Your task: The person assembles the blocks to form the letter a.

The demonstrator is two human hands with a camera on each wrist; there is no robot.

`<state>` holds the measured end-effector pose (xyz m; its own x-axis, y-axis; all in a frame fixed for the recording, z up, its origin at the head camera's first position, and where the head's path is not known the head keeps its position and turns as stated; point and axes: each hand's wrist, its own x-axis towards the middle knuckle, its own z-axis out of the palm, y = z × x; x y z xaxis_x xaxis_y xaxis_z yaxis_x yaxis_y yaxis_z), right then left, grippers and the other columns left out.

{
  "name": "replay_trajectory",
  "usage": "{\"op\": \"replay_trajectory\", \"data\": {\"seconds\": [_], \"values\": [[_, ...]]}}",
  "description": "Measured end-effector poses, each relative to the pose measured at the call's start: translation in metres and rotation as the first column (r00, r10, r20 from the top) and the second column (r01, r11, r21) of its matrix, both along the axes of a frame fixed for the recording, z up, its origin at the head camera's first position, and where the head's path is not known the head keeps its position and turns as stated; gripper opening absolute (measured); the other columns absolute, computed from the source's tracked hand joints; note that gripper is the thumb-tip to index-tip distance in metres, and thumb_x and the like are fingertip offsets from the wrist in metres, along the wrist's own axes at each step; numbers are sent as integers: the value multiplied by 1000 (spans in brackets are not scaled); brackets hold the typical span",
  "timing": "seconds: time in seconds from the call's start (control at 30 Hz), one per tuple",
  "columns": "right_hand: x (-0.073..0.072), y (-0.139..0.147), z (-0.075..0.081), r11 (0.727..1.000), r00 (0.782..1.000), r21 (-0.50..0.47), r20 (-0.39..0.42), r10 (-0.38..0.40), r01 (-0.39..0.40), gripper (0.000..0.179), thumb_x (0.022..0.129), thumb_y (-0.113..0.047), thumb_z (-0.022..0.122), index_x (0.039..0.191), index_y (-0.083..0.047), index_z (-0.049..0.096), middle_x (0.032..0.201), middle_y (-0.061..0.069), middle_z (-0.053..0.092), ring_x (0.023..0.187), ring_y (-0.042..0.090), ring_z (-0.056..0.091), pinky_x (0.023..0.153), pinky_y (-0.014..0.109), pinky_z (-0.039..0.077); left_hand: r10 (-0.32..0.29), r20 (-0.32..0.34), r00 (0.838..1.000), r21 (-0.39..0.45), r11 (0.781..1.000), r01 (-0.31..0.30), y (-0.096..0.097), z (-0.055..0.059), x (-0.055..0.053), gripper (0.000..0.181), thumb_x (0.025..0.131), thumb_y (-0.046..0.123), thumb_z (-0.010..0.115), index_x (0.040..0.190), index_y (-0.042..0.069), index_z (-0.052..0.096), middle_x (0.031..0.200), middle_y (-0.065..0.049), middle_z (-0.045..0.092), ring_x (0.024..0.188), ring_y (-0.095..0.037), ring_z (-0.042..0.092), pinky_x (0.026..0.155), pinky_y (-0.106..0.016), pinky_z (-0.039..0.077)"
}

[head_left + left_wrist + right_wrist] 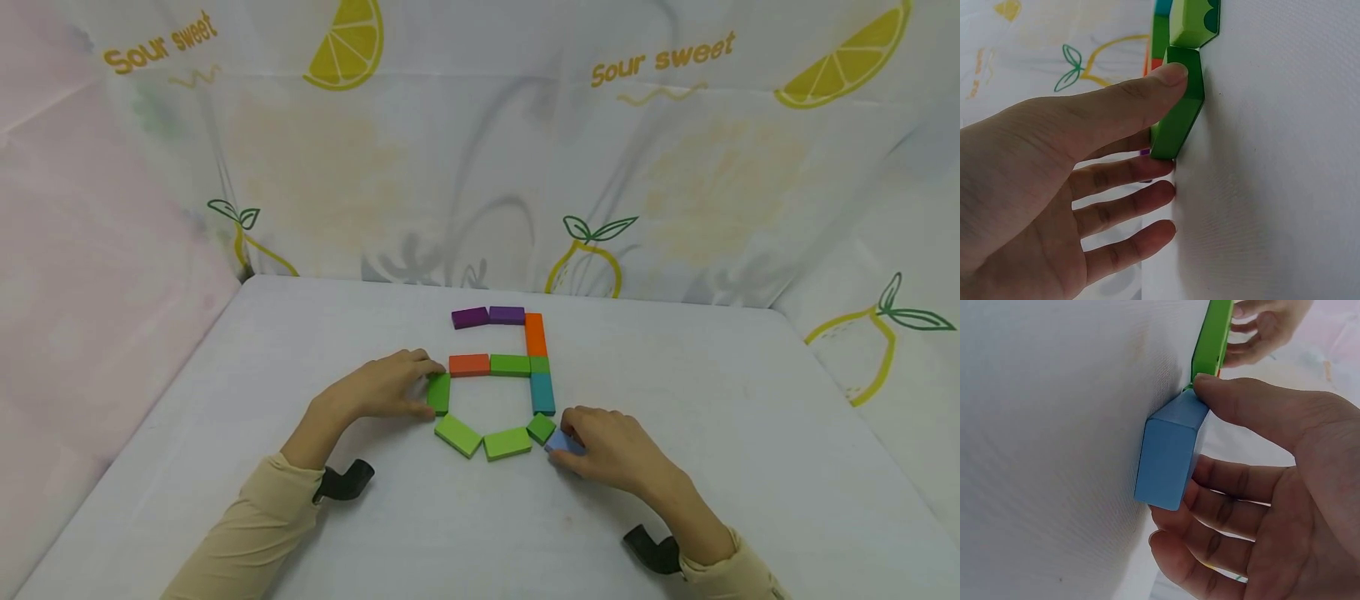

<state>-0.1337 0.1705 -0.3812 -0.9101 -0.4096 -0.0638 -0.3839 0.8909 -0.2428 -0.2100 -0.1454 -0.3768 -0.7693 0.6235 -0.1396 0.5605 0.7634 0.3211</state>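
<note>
My left hand (384, 385) pinches a green block (439, 395) at the left side of a figure laid out in blocks, thumb at its near end and a finger at its far end. In the left wrist view the thumb lies on this block (1179, 119) while the lower fingers are spread beside the cloth. At the lower right, my right hand (611, 446) holds a light blue block (564, 443) between thumb and fingers. One corner of it is close to a small green block (541, 428). The right wrist view shows the blue block (1165, 462) lying along the white cloth.
Two purple blocks (507, 316) and an orange block (536, 335) form the top of the figure. Red (468, 365) and green (510, 365) blocks cross its middle, with a teal block (542, 393) at right. Light green blocks (507, 443) lie along the bottom.
</note>
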Motion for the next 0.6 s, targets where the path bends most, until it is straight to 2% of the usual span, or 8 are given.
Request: {"op": "replay_trajectory", "data": {"seconds": [0.3, 0.6], "values": [[0, -2, 0, 999, 999, 7, 28, -40, 40, 29, 78, -37, 75, 89, -14, 63, 69, -8, 52, 60, 6, 43, 53, 21, 36, 7, 11, 1000, 2, 1000, -7, 0, 1, 1, 60, 78, 36, 76, 129, 12, 56, 122, -7, 57, 107, -20, 54, 89, -41, 51], [0, -2, 1, 999, 998, 10, 36, -46, 46, 28, 78, -35, 75, 90, -14, 62, 70, -7, 53, 61, 7, 43, 54, 22, 37, 4, 20, 1000, 6, 1000, -5, 0, 1, 0, 60, 78, 36, 76, 130, 12, 56, 123, -7, 57, 108, -20, 53, 91, -41, 50]]}}
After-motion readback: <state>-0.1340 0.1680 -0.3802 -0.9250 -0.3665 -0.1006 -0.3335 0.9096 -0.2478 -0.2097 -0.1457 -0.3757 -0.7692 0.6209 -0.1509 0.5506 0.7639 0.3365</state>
